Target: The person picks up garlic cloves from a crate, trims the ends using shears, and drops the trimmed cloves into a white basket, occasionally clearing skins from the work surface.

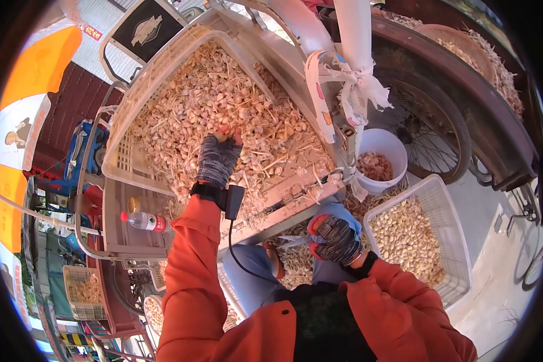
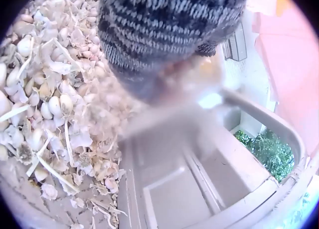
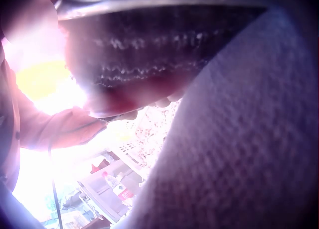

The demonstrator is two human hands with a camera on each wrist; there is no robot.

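The gloved left hand (image 1: 220, 158) had its fingertips at the heap of garlic (image 1: 193, 99) spread in and before a pale plastic basket (image 1: 116, 158), though I couldn't tell whether they pinched any. The gloved right hand (image 1: 336, 237) hung above the lap, near a crate (image 1: 454, 226) of cloves (image 1: 407, 238), its grip equally unclear to me.

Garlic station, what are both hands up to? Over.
Left hand at the garlic, grip unclear. Right hand by the right leg, hold unclear. Bottle off to the side, not blocking either hand.
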